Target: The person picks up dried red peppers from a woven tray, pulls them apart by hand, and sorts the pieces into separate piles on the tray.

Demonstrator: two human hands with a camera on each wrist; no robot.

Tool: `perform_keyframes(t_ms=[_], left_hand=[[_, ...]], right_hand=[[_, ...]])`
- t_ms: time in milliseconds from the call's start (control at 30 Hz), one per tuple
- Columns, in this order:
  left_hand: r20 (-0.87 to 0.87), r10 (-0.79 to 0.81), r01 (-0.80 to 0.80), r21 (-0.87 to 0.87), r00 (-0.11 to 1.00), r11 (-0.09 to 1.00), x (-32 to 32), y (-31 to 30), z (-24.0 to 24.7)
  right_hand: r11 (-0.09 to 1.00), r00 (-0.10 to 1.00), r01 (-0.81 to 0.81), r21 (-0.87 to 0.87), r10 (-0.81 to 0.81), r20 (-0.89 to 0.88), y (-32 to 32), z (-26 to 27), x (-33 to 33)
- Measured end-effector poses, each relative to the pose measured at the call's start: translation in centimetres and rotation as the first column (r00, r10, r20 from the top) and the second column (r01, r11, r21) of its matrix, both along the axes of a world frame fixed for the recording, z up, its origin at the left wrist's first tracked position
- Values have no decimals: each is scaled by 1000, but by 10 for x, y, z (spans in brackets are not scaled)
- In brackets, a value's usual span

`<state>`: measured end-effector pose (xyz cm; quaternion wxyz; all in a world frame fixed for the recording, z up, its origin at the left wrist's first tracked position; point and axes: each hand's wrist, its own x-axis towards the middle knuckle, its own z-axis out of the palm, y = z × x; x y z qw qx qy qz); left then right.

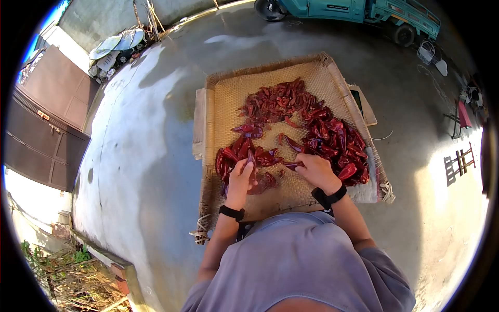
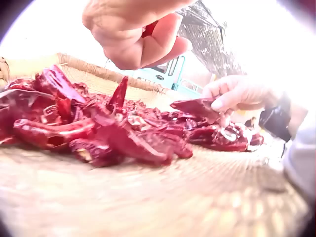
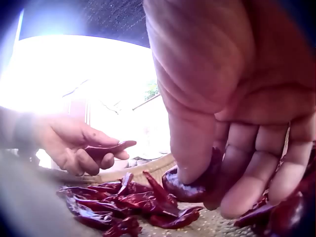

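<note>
Both hands work over a shallow woven tray (image 1: 234,88) spread with dried red chili peppers. My left hand (image 1: 239,182) grips a chili pepper (image 3: 116,147) that sticks out past its thumb, held above a pile of flattened chili pieces (image 2: 118,138) on the tray's left. Toward the middle, my right hand (image 1: 318,171) pinches another chili pepper (image 3: 185,187) between thumb and fingers; this pepper (image 2: 195,106) points toward the left hand. Right beside that hand lies a heap of glossy whole chilies (image 1: 338,143).
Darker, smaller chili pieces (image 1: 275,101) lie along the tray's far side. Under the tray's right edge shows a wooden board (image 1: 365,106). Concrete floor (image 1: 156,130) surrounds it, with a teal three-wheeled truck (image 1: 338,10) at the back and a small stool (image 1: 460,162) at right.
</note>
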<state>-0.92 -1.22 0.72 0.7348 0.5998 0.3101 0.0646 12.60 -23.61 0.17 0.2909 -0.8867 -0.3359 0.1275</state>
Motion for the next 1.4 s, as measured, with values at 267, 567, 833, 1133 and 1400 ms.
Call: perform_keyframes(t_ms=[267,567,833,1133,1400], left_hand=[[-21,-331,329,196,943,924,15,-9,-10],[11,-574,538,333,819,774,25,-17,-32],[-394,-444,567,729,805,383,35,12,-35],[-507,-263,570,752,821,330,49,13,-51],[-204,-411,458,447,889,768,43,-1,-24]], right_hand=[[955,882,290,62,-292,369,-27,2,32],[931,954,-155,331,228,-194,20,-4,-3],[965,956,210,155,-236,176,-20,12,32],[915,769,372,154,-397,500,-31,11,38],[973,959,-114,198,56,279,32,-7,-1]])
